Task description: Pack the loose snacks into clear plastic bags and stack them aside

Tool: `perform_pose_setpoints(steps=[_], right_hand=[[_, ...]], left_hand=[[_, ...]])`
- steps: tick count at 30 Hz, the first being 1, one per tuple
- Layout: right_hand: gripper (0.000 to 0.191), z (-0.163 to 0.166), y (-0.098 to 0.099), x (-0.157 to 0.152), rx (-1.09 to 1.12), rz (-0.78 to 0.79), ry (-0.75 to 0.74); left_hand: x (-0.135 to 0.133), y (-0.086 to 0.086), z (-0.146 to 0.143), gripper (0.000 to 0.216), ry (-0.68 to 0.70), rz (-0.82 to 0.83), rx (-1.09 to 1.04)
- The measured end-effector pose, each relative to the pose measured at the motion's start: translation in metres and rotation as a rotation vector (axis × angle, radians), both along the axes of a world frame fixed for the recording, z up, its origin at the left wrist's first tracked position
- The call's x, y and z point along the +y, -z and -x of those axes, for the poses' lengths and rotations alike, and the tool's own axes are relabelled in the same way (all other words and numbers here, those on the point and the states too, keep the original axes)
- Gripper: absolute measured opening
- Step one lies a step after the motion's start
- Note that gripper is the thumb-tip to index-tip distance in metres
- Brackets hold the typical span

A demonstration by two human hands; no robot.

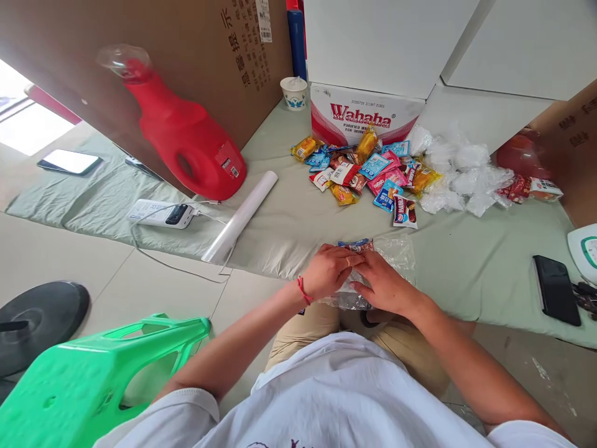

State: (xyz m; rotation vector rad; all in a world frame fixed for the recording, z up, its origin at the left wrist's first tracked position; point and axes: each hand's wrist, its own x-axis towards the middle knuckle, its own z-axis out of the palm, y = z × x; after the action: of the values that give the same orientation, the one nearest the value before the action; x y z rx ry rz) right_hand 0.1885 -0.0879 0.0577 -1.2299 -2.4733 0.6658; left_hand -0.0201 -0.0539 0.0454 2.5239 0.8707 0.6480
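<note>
My left hand (328,269), with a red string on its wrist, has its fingers curled over a small snack packet (357,244) near the table's front edge. Only the packet's blue and brown top shows above the fingers. My right hand (383,285) meets the left over the packet, its thumb bent in on clear plastic film (402,256). The film spreads under both hands and hangs over the edge towards my lap. Exactly what each fingertip grips is hidden.
Beyond my hands lie a pile of snack packets (373,165) and several film-wrapped clumps (466,168), before a Wahaha carton (364,115). Leftwards are a film roll (240,218), a power bank (161,213) and a red jug (191,134). A black phone (555,289) lies right; a green stool (93,373) stands lower left.
</note>
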Motion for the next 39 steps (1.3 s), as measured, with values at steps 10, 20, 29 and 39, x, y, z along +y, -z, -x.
perform_pose_setpoints(steps=[10, 20, 29, 39], right_hand=[[0.037, -0.033, 0.039, -0.06, -0.089, -0.35, 0.047], [0.021, -0.014, 0.008, 0.027, 0.201, -0.193, 0.257], [0.016, -0.002, 0.035, 0.083, 0.243, 0.107, 0.338], [0.015, 0.001, 0.034, 0.078, 0.267, 0.151, 0.386]], left_hand=[[0.013, 0.021, -0.002, 0.034, -0.021, -0.053, 0.15], [0.02, 0.017, -0.008, 0.04, 0.065, -0.039, 0.116], [0.037, 0.033, 0.051, 0.032, -0.307, 0.513, -0.435], [0.004, 0.036, 0.029, 0.092, -0.68, 0.398, -0.166]])
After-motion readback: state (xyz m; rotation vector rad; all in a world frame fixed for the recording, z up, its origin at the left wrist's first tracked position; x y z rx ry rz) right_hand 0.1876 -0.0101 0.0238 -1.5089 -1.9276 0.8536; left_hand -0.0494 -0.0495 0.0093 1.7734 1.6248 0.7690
